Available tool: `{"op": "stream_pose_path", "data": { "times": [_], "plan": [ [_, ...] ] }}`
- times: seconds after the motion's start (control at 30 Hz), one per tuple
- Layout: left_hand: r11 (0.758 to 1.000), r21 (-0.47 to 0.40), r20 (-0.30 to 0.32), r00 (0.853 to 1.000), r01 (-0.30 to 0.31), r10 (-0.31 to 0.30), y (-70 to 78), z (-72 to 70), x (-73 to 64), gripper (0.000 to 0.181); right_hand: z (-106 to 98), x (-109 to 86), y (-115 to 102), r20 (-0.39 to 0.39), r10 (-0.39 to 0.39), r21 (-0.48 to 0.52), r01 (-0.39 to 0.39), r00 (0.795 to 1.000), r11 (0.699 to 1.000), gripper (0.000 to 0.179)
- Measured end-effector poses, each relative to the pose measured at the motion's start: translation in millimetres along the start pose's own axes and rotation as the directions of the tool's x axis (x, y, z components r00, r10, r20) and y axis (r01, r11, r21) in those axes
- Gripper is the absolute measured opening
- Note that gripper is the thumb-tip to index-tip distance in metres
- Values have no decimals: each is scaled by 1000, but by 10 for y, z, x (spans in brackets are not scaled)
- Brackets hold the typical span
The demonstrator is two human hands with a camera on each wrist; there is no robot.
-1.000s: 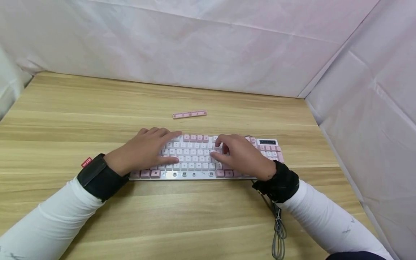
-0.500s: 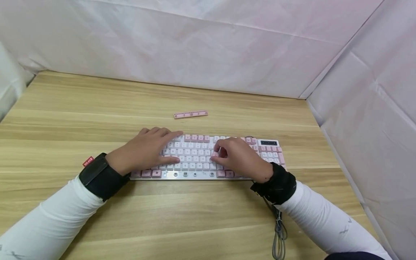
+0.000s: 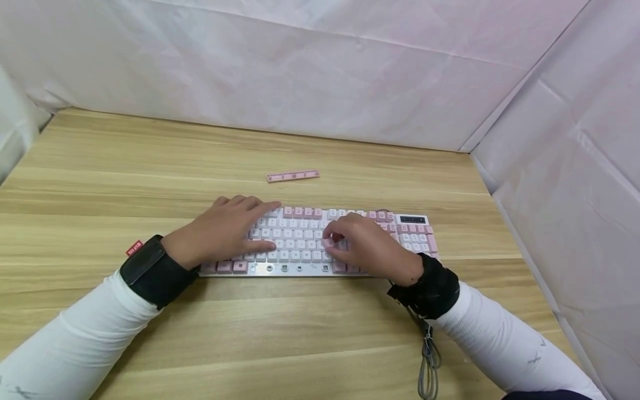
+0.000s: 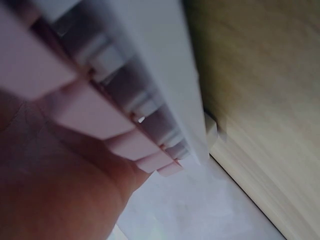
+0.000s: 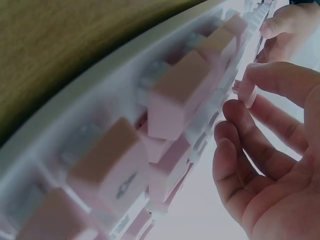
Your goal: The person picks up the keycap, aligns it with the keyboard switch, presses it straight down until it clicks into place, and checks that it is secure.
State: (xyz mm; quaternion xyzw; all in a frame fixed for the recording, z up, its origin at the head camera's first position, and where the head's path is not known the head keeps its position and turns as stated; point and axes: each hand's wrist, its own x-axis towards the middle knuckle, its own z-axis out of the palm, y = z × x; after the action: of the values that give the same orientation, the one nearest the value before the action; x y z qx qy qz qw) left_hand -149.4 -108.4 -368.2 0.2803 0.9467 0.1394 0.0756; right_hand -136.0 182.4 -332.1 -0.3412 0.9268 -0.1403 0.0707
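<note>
A white-and-pink keyboard (image 3: 298,244) lies across the table. Along its front strip, bare switch spots (image 3: 284,268) show between the pink keys at either end. My left hand (image 3: 225,230) rests over the left end, fingers spread and thumb lying on the white keys; in the left wrist view the palm (image 4: 75,185) is against pink keycaps (image 4: 95,112). Just above the right half of the letter keys, my right hand (image 3: 367,244) pinches a small pink keycap (image 5: 246,92) between thumb and index finger. Its stem side shows in the right wrist view, while the other fingers curl loosely.
A long pink keycap (image 3: 293,176), shaped like a space bar, lies underside up behind the keyboard. The bundled grey cable (image 3: 429,361) lies in front, beside the right forearm. White cloth (image 3: 310,72) hangs behind the wooden table (image 3: 280,328) and along its right side.
My right thumb and index finger have drawn closer together around the pink keycap, and the hand has dipped slightly toward the front. The left hand stays in place.
</note>
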Motion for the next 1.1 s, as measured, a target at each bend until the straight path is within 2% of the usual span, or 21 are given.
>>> {"op": "stream_pose_path", "data": {
  "times": [0.33,0.63,0.83,1.1],
  "plan": [
    [1000,-5,3,1000,-4,4,7,-18,-12,89,-7,-79,-46,23,-150,-20,150,988,988,14],
    [1000,2,-6,1000,-10,10,13,-21,-21,88,-20,-157,-81,41,-213,-25,214,976,977,14],
    [1000,1,-22,1000,-11,11,20,-20,-27,87,18,-168,-78,26,-271,-79,272,962,959,9],
    [1000,8,-20,1000,0,0,20,-13,-26,87,49,-184,-73,33,-284,-113,286,958,951,11]
  ]
}}
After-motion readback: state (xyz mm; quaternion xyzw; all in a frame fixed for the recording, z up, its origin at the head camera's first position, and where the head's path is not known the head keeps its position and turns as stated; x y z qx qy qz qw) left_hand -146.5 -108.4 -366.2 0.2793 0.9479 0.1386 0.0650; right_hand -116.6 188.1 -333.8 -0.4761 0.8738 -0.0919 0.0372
